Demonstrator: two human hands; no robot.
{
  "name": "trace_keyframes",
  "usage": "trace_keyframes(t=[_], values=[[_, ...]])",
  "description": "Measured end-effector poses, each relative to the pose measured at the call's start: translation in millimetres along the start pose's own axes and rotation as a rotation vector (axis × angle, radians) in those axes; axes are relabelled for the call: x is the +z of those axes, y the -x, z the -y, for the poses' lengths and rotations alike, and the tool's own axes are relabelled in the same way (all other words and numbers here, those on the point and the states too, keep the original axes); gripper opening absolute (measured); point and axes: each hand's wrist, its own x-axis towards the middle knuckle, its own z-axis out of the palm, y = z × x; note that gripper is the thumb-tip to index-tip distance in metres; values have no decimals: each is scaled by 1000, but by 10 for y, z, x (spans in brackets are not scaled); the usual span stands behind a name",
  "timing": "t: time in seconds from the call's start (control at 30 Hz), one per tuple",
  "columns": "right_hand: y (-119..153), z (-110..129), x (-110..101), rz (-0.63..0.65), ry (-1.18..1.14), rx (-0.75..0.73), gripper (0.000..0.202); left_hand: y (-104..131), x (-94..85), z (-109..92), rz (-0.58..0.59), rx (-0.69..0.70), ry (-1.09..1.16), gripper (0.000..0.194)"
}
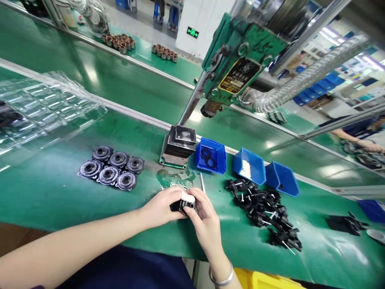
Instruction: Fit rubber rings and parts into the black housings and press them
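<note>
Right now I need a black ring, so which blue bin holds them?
The leftmost blue bin, beside the press base: black rings lie in it, while the next bin holds white pieces.

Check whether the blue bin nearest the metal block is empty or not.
Not empty: black rings lie in the blue bin, with bare blue plastic around them.

Has a green worktop across the foreground, with a metal rail beyond. Opens at the rear onto a grey floor and a white wall bearing a lit green sign. Includes blue bins in a row at upper right, below bright ceiling lights.
</note>
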Motion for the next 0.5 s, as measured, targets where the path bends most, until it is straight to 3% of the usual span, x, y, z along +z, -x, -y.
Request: trace_keyframes(t=[0.2, 0.3, 0.4, 0.5], values=[[-9, -20, 0, 27, 33, -10, 34, -3, -25, 20, -23, 9, -43, 36], [-9, 52, 7, 17, 115, -29, 49, 14, -14, 2, -15, 26, -79, 32], [115, 243, 40, -75, 263, -64, 68, 32, 34, -93, -40, 84, -185, 31], [237, 448, 45, -207, 376, -145, 68, -33, 106, -180, -118, 255, -385, 36]])
